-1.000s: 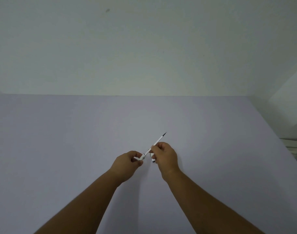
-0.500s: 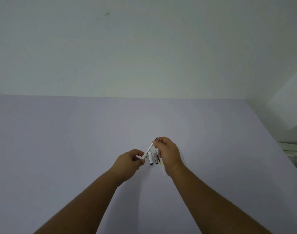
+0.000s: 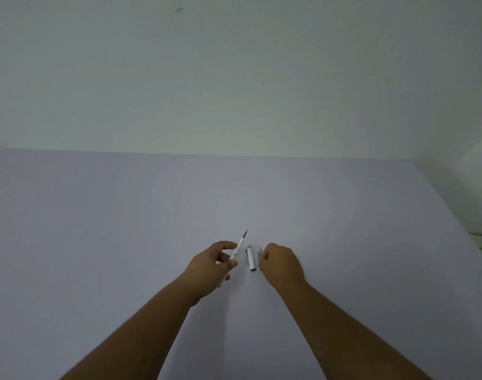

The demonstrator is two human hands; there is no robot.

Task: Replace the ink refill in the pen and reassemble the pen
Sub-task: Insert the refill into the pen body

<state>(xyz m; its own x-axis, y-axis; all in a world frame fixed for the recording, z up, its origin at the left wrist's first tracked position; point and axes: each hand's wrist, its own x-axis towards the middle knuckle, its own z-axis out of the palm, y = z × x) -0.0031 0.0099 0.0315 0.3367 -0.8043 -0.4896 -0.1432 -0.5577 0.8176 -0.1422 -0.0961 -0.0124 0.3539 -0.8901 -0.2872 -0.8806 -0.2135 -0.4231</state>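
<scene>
Fingers now hold refill left-handed only.

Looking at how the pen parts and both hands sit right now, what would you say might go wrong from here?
1. The white pen cap lies loose on the smooth table between the hands; it is round, so a nudge might roll it away.
2. The left hand pinches the pen body low down, dark tip up; it could slip.
3. The right hand reaches for a thin part, possibly a refill, which may be fumbled.
</scene>
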